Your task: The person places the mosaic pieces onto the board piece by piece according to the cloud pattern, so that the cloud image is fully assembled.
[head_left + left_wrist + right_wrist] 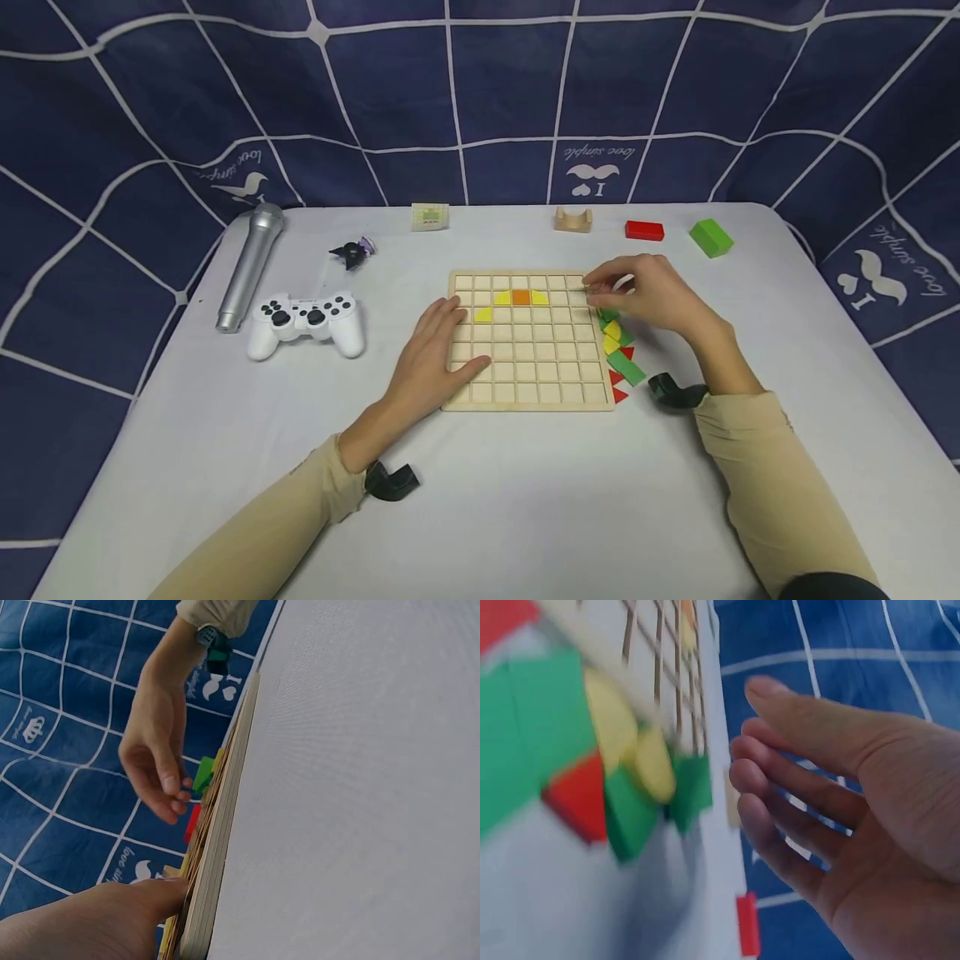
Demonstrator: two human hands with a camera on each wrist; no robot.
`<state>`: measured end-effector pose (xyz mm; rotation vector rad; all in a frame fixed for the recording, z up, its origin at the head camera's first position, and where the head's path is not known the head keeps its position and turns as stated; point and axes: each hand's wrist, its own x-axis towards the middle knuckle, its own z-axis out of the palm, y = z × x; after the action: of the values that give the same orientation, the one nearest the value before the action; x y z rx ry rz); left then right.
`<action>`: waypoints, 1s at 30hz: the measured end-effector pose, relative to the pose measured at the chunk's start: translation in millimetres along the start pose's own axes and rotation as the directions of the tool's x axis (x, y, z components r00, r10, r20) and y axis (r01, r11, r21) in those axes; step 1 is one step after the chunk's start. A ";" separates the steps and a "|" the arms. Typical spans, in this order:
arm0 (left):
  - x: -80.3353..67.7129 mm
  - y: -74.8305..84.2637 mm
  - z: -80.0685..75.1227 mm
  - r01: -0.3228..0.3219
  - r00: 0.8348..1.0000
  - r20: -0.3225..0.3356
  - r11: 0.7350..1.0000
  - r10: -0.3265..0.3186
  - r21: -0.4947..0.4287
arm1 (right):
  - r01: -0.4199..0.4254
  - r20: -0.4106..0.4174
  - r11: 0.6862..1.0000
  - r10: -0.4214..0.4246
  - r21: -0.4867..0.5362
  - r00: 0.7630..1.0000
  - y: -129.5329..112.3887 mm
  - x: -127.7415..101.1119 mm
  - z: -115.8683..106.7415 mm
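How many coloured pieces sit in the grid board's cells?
4: in the second row from the top, a yellow piece, orange piece and another yellow piece; one row lower, leftward, a third yellow piece. The left hand may hide more.

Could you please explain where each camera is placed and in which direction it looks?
Head: worn on the head, facing forward and down at the grid board; left hand, right hand and sleeves show.
Left wrist: on that wrist, facing low along the board's edge; part of the left hand, the right hand and a sleeve show.
Right wrist: on that wrist, facing coloured pieces and blue cloth; only the right hand shows.
Head and left wrist share both hands and the board.
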<state>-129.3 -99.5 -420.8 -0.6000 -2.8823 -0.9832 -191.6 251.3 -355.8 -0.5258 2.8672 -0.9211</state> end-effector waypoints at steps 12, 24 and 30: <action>0.1 -0.8 -0.1 0.000 1.000 -0.001 1.000 0.000 0.004 | -0.099 0.037 0.993 0.097 0.066 0.995 33.9 -1.5 0.4; 0.1 -0.8 -0.2 -0.005 1.000 -0.001 1.000 0.005 -0.001 | -0.129 -0.065 0.984 0.138 0.123 0.988 40.3 -5.3 -2.7; 0.6 -0.7 0.1 -0.009 1.000 -0.008 1.000 0.010 0.004 | -0.095 -0.122 0.987 0.111 0.129 0.986 22.1 0.2 -2.6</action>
<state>-130.1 -99.8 -421.1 -0.6072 -2.8706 -0.9765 -198.9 269.4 -366.5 -0.3136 2.8922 -1.1437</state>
